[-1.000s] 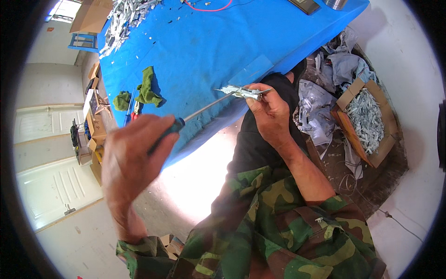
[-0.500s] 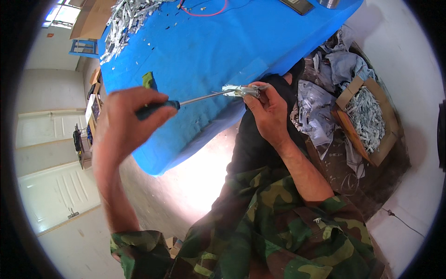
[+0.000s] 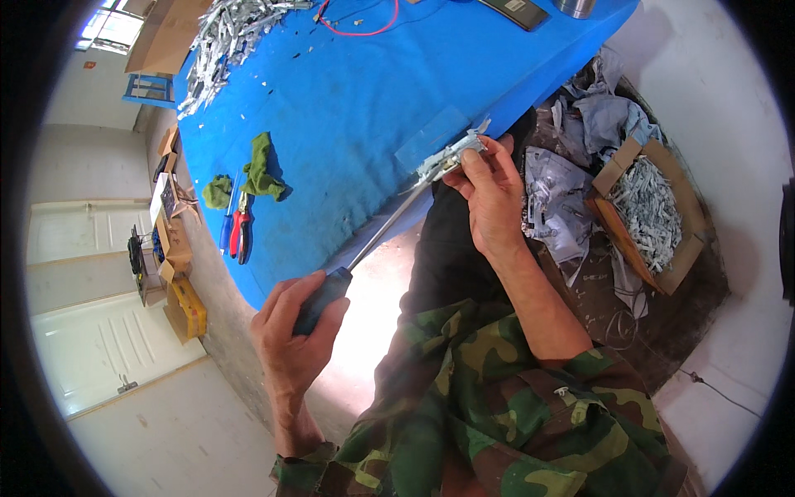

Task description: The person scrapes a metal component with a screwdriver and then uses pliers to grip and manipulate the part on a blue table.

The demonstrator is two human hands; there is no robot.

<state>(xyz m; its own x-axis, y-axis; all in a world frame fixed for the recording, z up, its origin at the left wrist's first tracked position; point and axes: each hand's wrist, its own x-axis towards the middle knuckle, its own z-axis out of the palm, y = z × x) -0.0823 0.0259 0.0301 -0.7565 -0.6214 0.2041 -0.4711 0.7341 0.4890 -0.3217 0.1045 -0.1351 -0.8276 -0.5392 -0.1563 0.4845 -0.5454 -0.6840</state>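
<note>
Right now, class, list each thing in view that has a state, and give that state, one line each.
Screwdriver: gripped by left hand, tip at the metal part.
Metal part: held by right hand at the table edge.
Pliers: lying on table, untouched.
Green cloth: crumpled.
Cardboard box: open, holding metal pieces.

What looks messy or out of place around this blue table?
Crumpled pale wrappings lie strewn on the floor beside the cardboard box of small metal parts. A green rag sits bunched on the blue table beside red-handled pliers. The hands, the screwdriver and the metal part look in order.
</note>
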